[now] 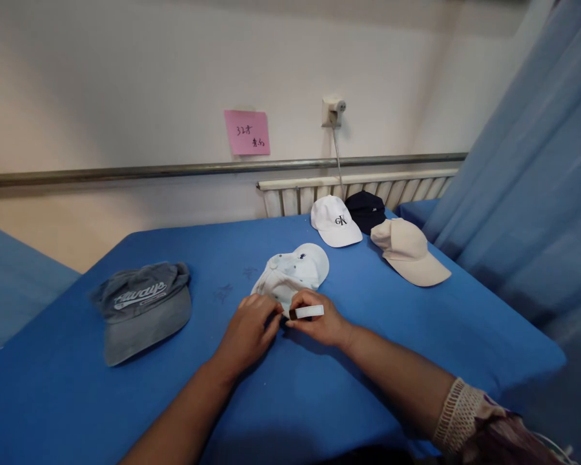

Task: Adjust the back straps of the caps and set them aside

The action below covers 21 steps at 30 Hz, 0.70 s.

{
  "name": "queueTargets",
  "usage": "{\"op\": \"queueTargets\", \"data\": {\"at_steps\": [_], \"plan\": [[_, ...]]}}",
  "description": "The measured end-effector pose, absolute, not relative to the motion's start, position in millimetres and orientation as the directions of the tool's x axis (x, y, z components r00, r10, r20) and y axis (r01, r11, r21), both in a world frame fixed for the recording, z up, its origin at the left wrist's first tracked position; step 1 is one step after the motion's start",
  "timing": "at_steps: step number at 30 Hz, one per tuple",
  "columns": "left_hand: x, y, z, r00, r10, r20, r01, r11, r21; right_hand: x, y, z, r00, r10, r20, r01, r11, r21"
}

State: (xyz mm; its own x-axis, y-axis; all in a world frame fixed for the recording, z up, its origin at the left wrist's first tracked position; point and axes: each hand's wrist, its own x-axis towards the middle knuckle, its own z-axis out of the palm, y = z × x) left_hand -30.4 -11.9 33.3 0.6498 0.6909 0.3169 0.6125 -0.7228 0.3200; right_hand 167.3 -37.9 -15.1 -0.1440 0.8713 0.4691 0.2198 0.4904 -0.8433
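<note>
Blue-covered table [266, 400] below left hand [252, 326] and right hand [326, 327], pale wall [174, 77] beyond both. Apparently busy with the white strip [313, 311] at the rear of the pale blue cap [295, 265], just ahead of both hands; next calling, probably, for a steady two-handed pinch. Left loosely curled against the cap's rear edge, exact grip hidden; right closed in a pinch on the strip. Pointing brim-first away from the hands and somewhat right, long axis from near left to far right.

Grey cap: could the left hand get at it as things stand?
Probably yes: only blue cloth lies between the left hand and the grey cap, though that hand is busy at the pale blue cap.
</note>
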Motion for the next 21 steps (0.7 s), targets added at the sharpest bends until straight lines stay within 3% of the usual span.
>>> {"op": "queueTargets", "data": {"at_steps": [5, 13, 17, 21], "plan": [[-34, -13, 35, 0.571, 0.678, 0.462, 0.61, -0.727, 0.314, 167, -39, -10, 0.014, 0.937, 0.348, 0.117, 0.345, -0.931], [-16, -27, 21, 0.589, 0.648, 0.483, 0.601, -0.751, 0.276, 166, -39, -16, -0.065, 0.938, 0.341, 0.078, 0.345, -0.935], [-31, -13, 18, 0.327, 0.805, 0.496, 0.641, -0.574, 0.509, 166, -37, -17, -0.085, 0.943, 0.321, 0.075, 0.327, -0.942], [-52, 10, 17, -0.072, 0.94, 0.335, 0.506, -0.255, 0.824, 168, -42, -15, -0.077, 0.932, 0.355, 0.116, 0.362, -0.925]]}}
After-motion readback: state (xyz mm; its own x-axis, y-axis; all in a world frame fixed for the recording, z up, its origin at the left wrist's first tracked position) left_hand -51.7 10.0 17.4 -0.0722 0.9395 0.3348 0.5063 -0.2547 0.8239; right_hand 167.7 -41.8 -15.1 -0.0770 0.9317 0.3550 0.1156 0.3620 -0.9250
